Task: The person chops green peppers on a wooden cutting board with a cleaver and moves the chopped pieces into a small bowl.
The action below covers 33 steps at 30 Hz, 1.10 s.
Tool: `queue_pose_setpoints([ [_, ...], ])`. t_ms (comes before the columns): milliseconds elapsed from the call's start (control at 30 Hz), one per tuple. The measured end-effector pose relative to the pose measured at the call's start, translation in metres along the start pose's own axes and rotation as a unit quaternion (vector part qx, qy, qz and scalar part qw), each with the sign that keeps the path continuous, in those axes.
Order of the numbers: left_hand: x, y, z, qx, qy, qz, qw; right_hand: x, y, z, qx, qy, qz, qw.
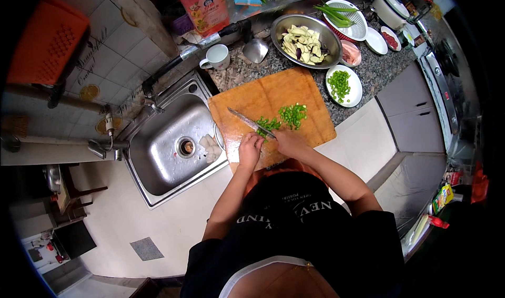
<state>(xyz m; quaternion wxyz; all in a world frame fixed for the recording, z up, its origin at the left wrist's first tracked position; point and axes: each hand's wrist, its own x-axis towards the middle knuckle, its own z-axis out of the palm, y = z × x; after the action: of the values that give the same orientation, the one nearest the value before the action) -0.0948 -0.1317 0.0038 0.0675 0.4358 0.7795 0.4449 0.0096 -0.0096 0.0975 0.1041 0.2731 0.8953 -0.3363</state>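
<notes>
My right hand (288, 142) grips the handle of a kitchen knife (245, 119), its blade pointing away to the far left over a wooden cutting board (310, 95). Just beside the blade, my left hand (250, 148) is closed, fingers bunched at the near edge of the chopped green pepper (270, 124); whatever they pinch is hidden. A second small heap of chopped pepper (292, 116) lies to the right on the board. Off the board's right edge, a white plate (356, 90) bears more chopped green pieces.
Left of the board is a steel sink (158, 145). Behind it stand a white mug (216, 57), a ladle (255, 50) and a steel bowl (279, 31) of cut eggplant (305, 44). Farther right are long green peppers (336, 17) in a white basket (359, 29) and a bowl of meat (349, 53).
</notes>
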Motion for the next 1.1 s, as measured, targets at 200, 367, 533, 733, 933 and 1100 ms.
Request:
queue_pose_setpoints([
  [200, -0.001, -0.006, 0.001, 0.014, 0.007, 0.028, 0.999, -0.031, -0.003, -0.011, -0.029, 0.114, -0.107, 0.987],
  [367, -0.001, -0.007, 0.001, 0.013, -0.003, 0.023, 1.0, -0.006, 0.007, 0.016, -0.056, -0.011, 0.002, 0.998],
  [533, -0.01, -0.004, -0.004, 0.012, 0.011, 0.047, 0.999, 0.008, -0.015, -0.009, -0.017, -0.018, -0.017, 1.0],
  [733, -0.011, -0.013, -0.003, 0.025, -0.011, 0.048, 0.998, -0.019, -0.001, -0.015, -0.004, 0.008, -0.05, 0.999],
  [933, -0.008, -0.011, -0.005, 0.049, -0.019, 0.074, 0.996, -0.011, 0.002, 0.006, 0.002, -0.013, -0.02, 1.0],
  [1100, -0.005, -0.007, -0.009, 0.067, -0.042, 0.068, 0.995, 0.003, -0.016, -0.012, -0.009, -0.083, 0.018, 0.996],
])
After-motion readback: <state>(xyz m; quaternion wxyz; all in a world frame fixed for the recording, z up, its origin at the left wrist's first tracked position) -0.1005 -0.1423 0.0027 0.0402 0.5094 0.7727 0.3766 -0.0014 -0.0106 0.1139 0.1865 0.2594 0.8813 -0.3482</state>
